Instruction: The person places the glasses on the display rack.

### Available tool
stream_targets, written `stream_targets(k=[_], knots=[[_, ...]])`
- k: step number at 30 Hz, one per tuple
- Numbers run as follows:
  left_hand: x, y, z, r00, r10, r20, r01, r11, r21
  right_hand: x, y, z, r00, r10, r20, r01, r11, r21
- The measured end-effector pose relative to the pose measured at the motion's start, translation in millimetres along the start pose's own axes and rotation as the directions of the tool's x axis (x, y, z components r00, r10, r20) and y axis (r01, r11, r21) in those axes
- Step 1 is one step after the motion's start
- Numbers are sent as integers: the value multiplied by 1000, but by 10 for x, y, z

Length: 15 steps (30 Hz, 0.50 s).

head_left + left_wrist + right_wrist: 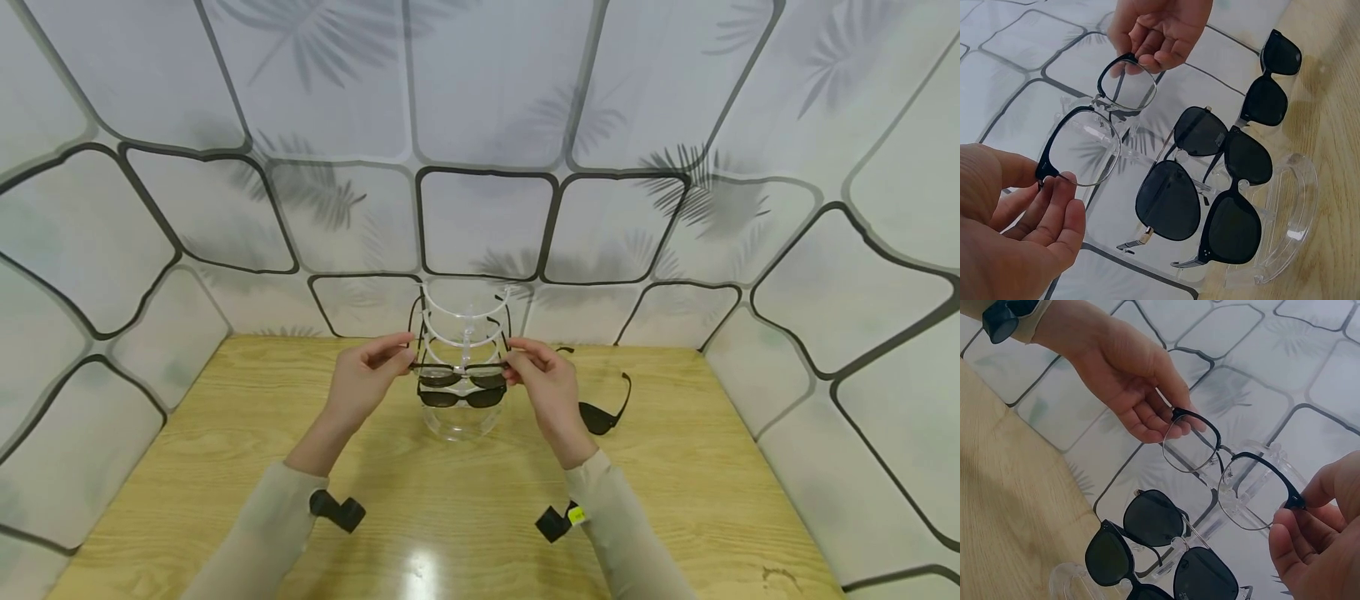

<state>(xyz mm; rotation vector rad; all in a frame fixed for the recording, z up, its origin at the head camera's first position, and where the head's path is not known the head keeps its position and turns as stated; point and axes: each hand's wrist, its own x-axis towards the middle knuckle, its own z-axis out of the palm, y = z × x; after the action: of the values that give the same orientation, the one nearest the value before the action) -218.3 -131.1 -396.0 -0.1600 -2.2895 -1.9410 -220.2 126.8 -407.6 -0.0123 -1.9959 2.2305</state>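
Observation:
My left hand (366, 379) and my right hand (551, 387) each pinch one end of a pair of browline eyeglasses, with black upper rims, thin metal lower rims and clear lenses. In the left wrist view, the eyeglasses (1062, 129) are held level with the upper part of a clear display stand (1302, 215). The bridge overlaps the stand's post there. Below them, the stand carries metal-framed sunglasses (1169, 203) and, lower down, black-framed sunglasses (1233, 228). Thumb and fingers meet at the hinge corners in the right wrist view, with the eyeglasses (1263, 462) between both hands.
Another pair of black sunglasses (597, 418) lies on the wooden table (450, 500) to the right of the stand, partly hidden by my right hand and wrist. A patterned backdrop (487, 221) rises right behind the stand and along both sides.

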Motion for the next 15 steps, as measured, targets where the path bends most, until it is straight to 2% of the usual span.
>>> stream_targets(k=[15], knots=[[120, -38, 23, 1000, 17, 5, -17, 1000, -2, 83, -29, 21, 1000, -8, -13, 8, 1000, 8]])
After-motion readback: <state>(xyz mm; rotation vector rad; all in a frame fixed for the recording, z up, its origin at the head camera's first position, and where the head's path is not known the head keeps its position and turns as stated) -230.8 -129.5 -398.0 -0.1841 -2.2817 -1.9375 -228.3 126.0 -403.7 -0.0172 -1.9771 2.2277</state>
